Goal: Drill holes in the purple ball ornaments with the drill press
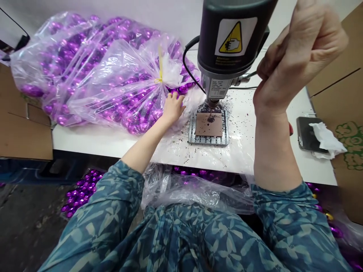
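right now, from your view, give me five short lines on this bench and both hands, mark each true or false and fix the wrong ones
1. The left hand is near the tied end of the clear bag. True.
2. The right hand lies flat on the table. False: it is raised beside the drill, fingers curled.
3. The brown plate sits on the metal base. True.
4. The tie on the clear bag is red. False: it is yellow.
5. The tissue partly covers the dark device. True.
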Demonstrator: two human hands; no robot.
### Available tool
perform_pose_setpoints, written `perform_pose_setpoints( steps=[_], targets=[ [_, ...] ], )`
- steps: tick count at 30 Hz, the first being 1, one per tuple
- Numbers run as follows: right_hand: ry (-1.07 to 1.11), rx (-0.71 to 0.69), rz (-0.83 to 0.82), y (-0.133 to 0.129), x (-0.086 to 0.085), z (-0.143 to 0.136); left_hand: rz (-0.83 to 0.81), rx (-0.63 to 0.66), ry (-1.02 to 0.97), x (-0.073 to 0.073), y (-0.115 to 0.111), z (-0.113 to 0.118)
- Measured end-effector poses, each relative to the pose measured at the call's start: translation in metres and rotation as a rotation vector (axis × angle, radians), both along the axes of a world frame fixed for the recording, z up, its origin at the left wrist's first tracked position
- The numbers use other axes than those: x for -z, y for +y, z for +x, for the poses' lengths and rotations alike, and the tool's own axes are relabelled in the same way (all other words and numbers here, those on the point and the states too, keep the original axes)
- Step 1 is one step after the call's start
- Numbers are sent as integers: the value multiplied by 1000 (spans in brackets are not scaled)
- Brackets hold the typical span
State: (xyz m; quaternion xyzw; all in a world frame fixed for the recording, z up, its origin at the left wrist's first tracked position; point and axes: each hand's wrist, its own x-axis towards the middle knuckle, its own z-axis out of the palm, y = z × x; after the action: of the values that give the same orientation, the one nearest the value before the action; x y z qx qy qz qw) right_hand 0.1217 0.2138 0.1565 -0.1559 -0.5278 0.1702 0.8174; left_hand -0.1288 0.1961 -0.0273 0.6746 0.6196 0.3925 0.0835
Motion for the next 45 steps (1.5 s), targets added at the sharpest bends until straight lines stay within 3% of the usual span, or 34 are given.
perform_pose_setpoints(
  steps=[2,5,9,13,16,21,30,35,40,45],
  targets=[
    [7,5,12,-1,0,-1,-92,-68,31,2,22,-8],
    [29,32,24,-2,1,-3,-110,-90,-25,2,27,-12],
    [-4,62,7,-3,0,-1,-29,60,-460,-14,3,-8],
    [-5,12,-1,-4,0,1,-180,268,-749,-28,-33,6],
    [30,-34,11,-3,0,1,-251,315,-807,-26,-54,20],
    [51,-42,43,1,1,0,-292,286,-858,-10,-72,34],
    [14,-4,1,-5,1,1,-269,381,-751,11,-66,53],
    [37,-54,-2,-7,1,0,-256,316,-672,20,-51,63],
    [73,-30,40,-1,4,-4,-260,267,-554,19,-46,72],
    [169,-109,99,1,4,-6,-180,265,-370,12,-46,78]
  ],
)
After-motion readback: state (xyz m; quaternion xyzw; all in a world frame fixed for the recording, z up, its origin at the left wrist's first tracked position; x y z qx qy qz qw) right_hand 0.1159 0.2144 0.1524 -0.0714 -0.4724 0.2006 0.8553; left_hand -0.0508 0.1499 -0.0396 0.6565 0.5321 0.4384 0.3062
